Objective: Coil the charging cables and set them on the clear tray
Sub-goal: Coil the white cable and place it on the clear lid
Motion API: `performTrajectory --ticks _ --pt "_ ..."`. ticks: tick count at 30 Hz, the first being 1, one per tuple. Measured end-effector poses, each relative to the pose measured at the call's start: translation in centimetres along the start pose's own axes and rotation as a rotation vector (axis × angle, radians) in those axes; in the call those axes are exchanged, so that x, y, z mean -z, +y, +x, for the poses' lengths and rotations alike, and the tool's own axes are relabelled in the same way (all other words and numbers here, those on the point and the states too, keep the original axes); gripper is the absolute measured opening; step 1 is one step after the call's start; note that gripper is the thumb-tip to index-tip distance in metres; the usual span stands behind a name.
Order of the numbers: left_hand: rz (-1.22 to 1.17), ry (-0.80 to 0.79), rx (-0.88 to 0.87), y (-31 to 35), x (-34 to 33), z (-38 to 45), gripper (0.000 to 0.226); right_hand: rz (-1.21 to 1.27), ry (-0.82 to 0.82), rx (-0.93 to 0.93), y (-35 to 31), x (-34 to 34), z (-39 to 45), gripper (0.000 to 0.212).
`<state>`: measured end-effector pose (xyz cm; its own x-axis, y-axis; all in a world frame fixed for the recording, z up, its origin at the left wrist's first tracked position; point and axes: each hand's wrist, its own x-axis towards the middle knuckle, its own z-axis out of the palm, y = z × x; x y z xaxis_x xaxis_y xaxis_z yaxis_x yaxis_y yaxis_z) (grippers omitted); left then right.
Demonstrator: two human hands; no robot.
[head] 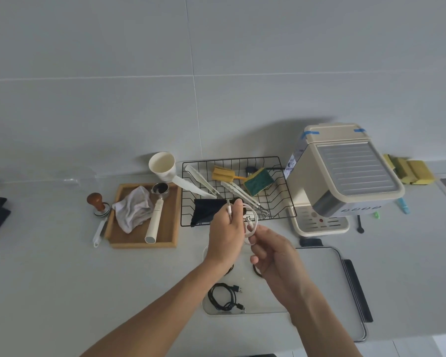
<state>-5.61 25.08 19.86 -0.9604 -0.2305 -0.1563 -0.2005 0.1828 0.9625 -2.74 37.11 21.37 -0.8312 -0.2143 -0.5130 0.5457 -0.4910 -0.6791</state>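
White charging cable (pixel 251 222) looped upright between left hand (pixel 225 234), gripping its plug ends, and right hand (pixel 274 256), pinching the loop's bottom, directly above the clear tray (pixel 273 311).

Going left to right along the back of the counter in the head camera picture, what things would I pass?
Wooden-handled tamper → wooden tray holding a crumpled cloth and a portafilter → black wire rack → cream coffee machine → yellow sponges.
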Motion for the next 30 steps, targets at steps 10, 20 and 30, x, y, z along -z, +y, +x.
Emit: performTrajectory --ticks 10,20,30 --pt "0.243 -0.043 -0.065 -0.9 -0.5 -0.4 0.039 -0.465 0.218 0.293 1.1 -0.4 0.7 0.013" --pt "0.172 -0.086 0.099 -4.0 -0.6 -0.7 0.050 -0.315 0.365 0.360 2.4 1.4 0.7 0.010" --pt "0.111 -0.281 0.025 -7.1 -0.9 -1.9 0.050 -0.185 0.349 0.080 4.0 5.3 0.5 0.020"
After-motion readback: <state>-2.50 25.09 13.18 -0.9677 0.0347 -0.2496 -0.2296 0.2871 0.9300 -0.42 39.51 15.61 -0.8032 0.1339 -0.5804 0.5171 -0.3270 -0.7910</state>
